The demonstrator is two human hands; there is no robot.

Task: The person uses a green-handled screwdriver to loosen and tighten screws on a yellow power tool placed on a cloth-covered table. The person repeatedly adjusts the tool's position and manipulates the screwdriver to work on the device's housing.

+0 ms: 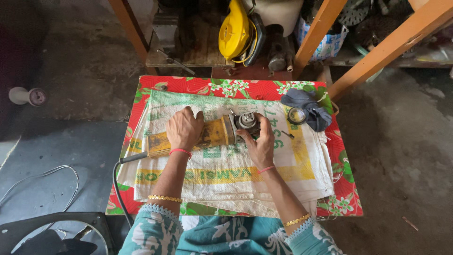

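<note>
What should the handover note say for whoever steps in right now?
Left hand: gripping the yellow angle grinder around its body, pinning it on the woven sack.
Right hand: fingers at the grinder's metal head.
Nearby: dark cloth with a round ring part beside it, small bolt on the sack.
Done: no disc or guard shows on the head.
Left: cannot tell; head work in progress.

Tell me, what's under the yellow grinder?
The yellow grinder lies on a white woven sack, which covers a red flowered cloth. Whatever is beneath that cloth is hidden. The left hand grips the grinder's body.
</note>
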